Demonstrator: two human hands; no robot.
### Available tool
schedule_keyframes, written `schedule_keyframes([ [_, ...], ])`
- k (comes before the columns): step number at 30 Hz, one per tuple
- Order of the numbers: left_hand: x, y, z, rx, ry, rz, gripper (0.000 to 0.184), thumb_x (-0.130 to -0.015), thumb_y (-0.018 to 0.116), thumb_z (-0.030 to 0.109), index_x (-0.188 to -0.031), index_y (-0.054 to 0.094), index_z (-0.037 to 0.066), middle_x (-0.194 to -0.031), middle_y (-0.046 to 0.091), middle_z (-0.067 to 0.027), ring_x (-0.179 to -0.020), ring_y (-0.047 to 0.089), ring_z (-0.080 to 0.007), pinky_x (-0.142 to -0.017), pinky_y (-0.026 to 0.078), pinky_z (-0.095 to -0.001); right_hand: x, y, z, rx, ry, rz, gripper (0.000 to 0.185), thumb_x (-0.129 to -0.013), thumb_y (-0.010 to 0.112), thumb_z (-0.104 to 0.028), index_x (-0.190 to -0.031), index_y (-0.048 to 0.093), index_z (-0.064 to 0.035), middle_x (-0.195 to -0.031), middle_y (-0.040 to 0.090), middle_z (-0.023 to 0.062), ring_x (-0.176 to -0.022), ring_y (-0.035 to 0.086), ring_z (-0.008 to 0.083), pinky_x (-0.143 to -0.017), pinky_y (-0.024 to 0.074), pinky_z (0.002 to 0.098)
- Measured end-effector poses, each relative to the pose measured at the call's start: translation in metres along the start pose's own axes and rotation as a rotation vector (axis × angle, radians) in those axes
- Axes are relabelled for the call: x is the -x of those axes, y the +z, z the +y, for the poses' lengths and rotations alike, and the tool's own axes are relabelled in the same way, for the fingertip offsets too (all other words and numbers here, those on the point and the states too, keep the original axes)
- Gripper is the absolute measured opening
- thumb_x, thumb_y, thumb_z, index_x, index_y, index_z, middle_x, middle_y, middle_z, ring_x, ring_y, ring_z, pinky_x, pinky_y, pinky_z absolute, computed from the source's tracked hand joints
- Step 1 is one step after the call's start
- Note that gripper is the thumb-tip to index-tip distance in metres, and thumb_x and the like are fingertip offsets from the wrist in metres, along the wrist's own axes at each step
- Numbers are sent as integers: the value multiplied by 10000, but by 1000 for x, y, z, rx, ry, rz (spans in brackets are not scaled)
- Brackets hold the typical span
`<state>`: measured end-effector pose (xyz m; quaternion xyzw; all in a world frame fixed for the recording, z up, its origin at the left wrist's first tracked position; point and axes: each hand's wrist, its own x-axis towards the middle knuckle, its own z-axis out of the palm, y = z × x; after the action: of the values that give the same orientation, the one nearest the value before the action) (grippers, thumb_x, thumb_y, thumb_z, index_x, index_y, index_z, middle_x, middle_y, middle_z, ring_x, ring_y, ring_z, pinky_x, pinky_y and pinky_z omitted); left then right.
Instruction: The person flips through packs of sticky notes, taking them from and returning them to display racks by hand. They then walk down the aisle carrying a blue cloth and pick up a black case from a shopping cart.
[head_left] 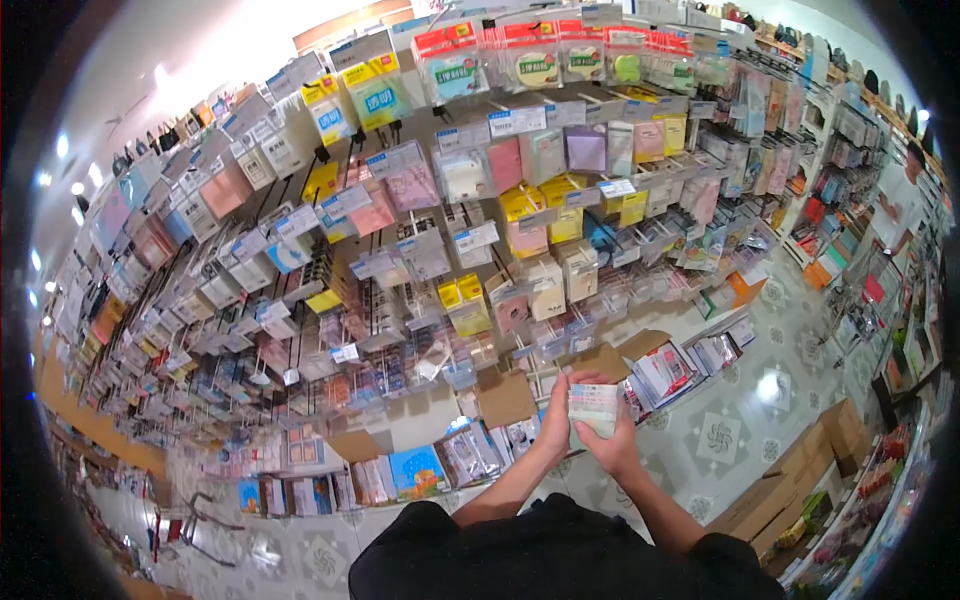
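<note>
A small pale packet with a pinkish printed top (594, 408) is held upright between my two hands, low in front of the hanging racks. My left hand (556, 418) presses along its left side, fingers closed around the edge. My right hand (612, 446) grips the lower right part, its thumb lying across the front. Just beyond the packet are open cardboard flaps (598, 362) and a box of packaged goods (662, 372).
Racks of hanging packets, some yellow (465, 305), fill the view ahead. Boxes with upright packs, one blue (417, 472), line the floor. Cardboard boxes (785, 490) stand at right on the patterned floor (718, 436). Another person (893, 210) is at far right.
</note>
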<state>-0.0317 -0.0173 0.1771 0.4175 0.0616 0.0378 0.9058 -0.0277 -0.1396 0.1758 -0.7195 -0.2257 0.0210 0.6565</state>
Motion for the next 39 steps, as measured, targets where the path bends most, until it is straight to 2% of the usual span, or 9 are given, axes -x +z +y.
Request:
schedule_keyframes([
  [18, -97, 46, 21, -25, 331, 350, 546, -1012, 278, 500, -1230, 488, 45, -1219, 572, -140, -1143, 545, -249, -1008, 416, -389, -141, -45, 38, -353, 47, -303, 443, -791, 741, -121, -1174, 552, -2, -1076, 660, 91, -988, 621, 156, -860, 491, 308],
  [20, -101, 45, 16, -60, 385, 308, 532, -1000, 370, 479, -1274, 462, 32, -1257, 543, -118, -1181, 510, -227, -1036, 381, -381, -150, -55, 42, -472, 88, -322, 426, -807, 730, -119, -1179, 555, -6, -1077, 660, 81, -987, 619, 148, -856, 491, 301],
  [22, -101, 35, 6, -509, 428, 308, 512, -984, 485, 383, -1346, 419, 28, -1284, 522, -101, -1184, 489, -185, -1031, 367, -338, -159, -64, 48, -590, 153, -325, 410, -822, 719, -117, -1184, 557, -10, -1078, 659, 71, -987, 616, 141, -853, 491, 293],
  [25, -93, 38, 0, -684, 245, 335, 496, -886, 676, 176, -1310, 480, 10, -1199, 584, -77, -1064, 559, -154, -921, 454, -308, -171, -74, 57, -653, 223, -362, 366, -871, 682, -165, -1188, 561, -25, -1085, 645, 58, -963, 607, 119, -845, 493, 287],
  [30, -96, 58, 11, -608, 229, 350, 428, -888, 671, 179, -1250, 536, -7, -1124, 624, -72, -1008, 582, -137, -898, 455, -287, -185, -82, 45, -687, 232, -384, 401, -920, 634, -278, -1222, 530, -35, -1116, 620, 66, -958, 596, 108, -817, 499, 282],
  [32, -97, 55, 10, -578, 217, 369, 409, -888, 668, 180, -1231, 552, -10, -1095, 638, -68, -990, 588, -131, -891, 454, -280, -188, -93, 44, -905, 462, -507, 450, -943, 598, -318, -1273, 481, -36, -1166, 596, 70, -1002, 583, 117, -841, 486, 284],
  [34, -109, 49, 12, -538, 259, 383, 371, -889, 657, 167, -1202, 572, -14, -1071, 651, -69, -979, 592, -129, -883, 451, -271, -194, -96, 41, -944, 428, -522, 495, -943, 596, -309, -1320, 437, -30, -1206, 578, 69, -1057, 558, 129, -903, 455, 291],
  [36, -108, 46, 15, -544, 260, 383, 371, -883, 658, 160, -1198, 574, -16, -1075, 653, -74, -980, 591, -124, -886, 447, -269, -194, -91, 46, -712, 187, -440, 507, -937, 603, -296, -1328, 434, -21, -1238, 560, 67, -1096, 541, 142, -961, 424, 299],
  [39, -103, 42, 24, -580, 227, 333, 426, -862, 685, 166, -1221, 542, -13, -1083, 636, -77, -968, 591, -135, -853, 478, -293, -192, -84, 53, -697, 191, -460, 510, -907, 645, -213, -1327, 436, -11, -1245, 559, 79, -1134, 522, 147, -978, 413, 306],
])
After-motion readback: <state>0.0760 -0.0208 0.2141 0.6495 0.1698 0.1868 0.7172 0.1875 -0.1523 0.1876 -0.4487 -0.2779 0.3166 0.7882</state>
